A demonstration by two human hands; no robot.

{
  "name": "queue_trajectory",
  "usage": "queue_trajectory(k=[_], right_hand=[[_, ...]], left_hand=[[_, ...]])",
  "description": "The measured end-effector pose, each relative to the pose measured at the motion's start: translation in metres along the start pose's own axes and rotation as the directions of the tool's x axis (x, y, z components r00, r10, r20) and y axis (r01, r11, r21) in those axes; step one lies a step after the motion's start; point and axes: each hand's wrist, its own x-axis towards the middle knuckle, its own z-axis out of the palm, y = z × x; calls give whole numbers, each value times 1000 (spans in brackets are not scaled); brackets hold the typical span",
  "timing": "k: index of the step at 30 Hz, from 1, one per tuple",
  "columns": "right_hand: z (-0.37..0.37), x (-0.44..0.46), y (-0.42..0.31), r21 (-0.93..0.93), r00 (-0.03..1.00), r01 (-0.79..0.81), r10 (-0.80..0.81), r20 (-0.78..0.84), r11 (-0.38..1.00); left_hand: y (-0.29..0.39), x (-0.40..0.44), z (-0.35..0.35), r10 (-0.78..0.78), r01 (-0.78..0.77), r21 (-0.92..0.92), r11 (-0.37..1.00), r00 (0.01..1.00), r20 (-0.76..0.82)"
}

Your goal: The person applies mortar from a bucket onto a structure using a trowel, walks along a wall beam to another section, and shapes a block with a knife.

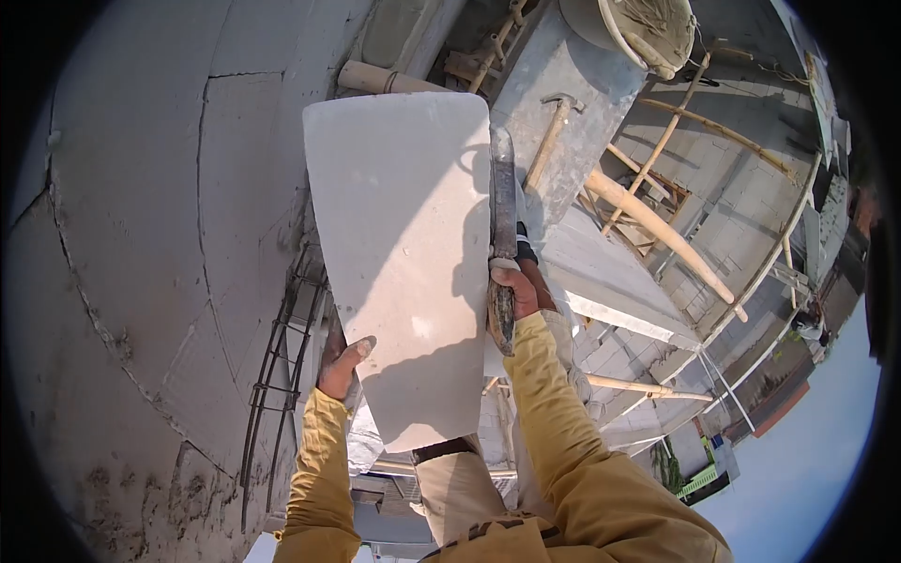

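Observation:
A large pale lightweight concrete block (404, 235) fills the middle of the view, partly in shadow. My left hand (343, 364) grips its lower left edge, the thumb on the front face and the fingers hidden behind. Along the right edge of the block stands a machete (504, 192) with a broad, worn blade pointing up. My right hand (521, 286) is closed round its dark handle, close beside the block. Whether the blade touches the block I cannot tell.
A block wall (141, 235) rises on the left, with a steel rebar cage (282, 375) beside it. A hammer (554, 131) lies on a grey board (596, 103) near a bucket (648, 33). Bamboo poles (666, 244) cross the right side, above a drop to lower levels.

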Motion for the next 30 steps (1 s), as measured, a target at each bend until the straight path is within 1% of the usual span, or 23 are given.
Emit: queue_trajectory(k=[2, 3, 4, 5, 6, 7, 8, 10, 11, 12, 13, 15, 16, 18, 19, 20, 22, 24, 25, 26, 28, 29, 30], right_hand=[[47, -50, -17, -146, 990, 100, -113, -82, 984], [34, -56, -12, -219, 990, 98, -117, -73, 971], [25, -62, -7, -290, 991, 97, -121, -64, 952], [17, -72, -3, -326, 989, 104, -131, -63, 939], [14, -80, -2, -361, 988, 117, -146, -53, 925], [15, -91, 5, -280, 988, 42, -80, -129, 959], [14, -104, 7, -291, 988, 30, -73, -136, 956], [24, -131, 11, -393, 987, 70, -121, -108, 917], [27, -144, 16, -405, 983, 18, -91, -161, 914], [28, -153, 21, -412, 983, 23, -95, -155, 911], [30, -161, 26, -428, 981, 22, -101, -165, 904], [28, -173, 36, -453, 970, 9, -117, -211, 891], [28, -176, 40, -462, 969, 3, -117, -218, 887], [28, -179, 46, -464, 957, 26, -157, -246, 886], [27, -180, 47, -450, 951, -5, -134, -277, 893], [26, -180, 48, -454, 955, -14, -124, -271, 891], [27, -179, 52, -445, 939, -13, -142, -313, 895], [28, -179, 58, -428, 938, 3, -151, -312, 904], [23, -180, 59, -454, 932, 9, -172, -319, 891], [20, -182, 61, -479, 924, 16, -196, -328, 878], [15, -184, 66, -499, 919, 10, -205, -338, 866], [10, -183, 68, -497, 914, 14, -213, -345, 867], [7, -182, 69, -495, 909, 20, -222, -352, 869]], left_hand=[[-92, 26, -38, -40, 31, -186, 982, 998, -48], [-130, 40, -55, 11, -19, -123, 992, 998, -62], [-129, 37, -46, 60, -64, -59, 996, 995, -74], [-124, 29, -43, -18, 1, -290, 957, 998, -58], [-120, 34, -37, -17, 0, -308, 951, 998, -54], [-120, 34, -34, -44, 48, -250, 967, 999, 20], [-120, 32, -32, -80, 95, -185, 978, 993, 89], [-124, 37, -36, -152, 149, 65, 987, 988, 37], [-125, 42, -32, -94, 85, 143, 986, 994, 59], [-123, 46, -25, -34, 13, 221, 975, 995, 91], [-126, 51, -19, -24, 3, 212, 977, 995, 95], [-137, 58, -2, 245, -247, 145, 958, 969, 29], [-133, 54, 7, 239, -240, 134, 961, 971, 28], [-120, 54, 18, 179, -174, 300, 938, 984, 11], [-121, 59, 19, 265, -253, 395, 883, 964, 26], [-122, 61, 20, 266, -248, 394, 885, 964, 11], [-114, 61, 26, -60, 62, 357, 932, 998, -17], [-92, 55, 35, -106, 100, 483, 870, 994, -16], [-111, 64, 33, -70, 54, 465, 884, 997, 18], [-115, 66, 35, -68, 56, 462, 885, 998, 11], [-135, 72, 41, -182, 163, 336, 928, 983, 26], [-153, 76, 47, -47, 41, 246, 968, 999, 21], [-174, 86, 45, -46, 40, 241, 970, 999, 20]])
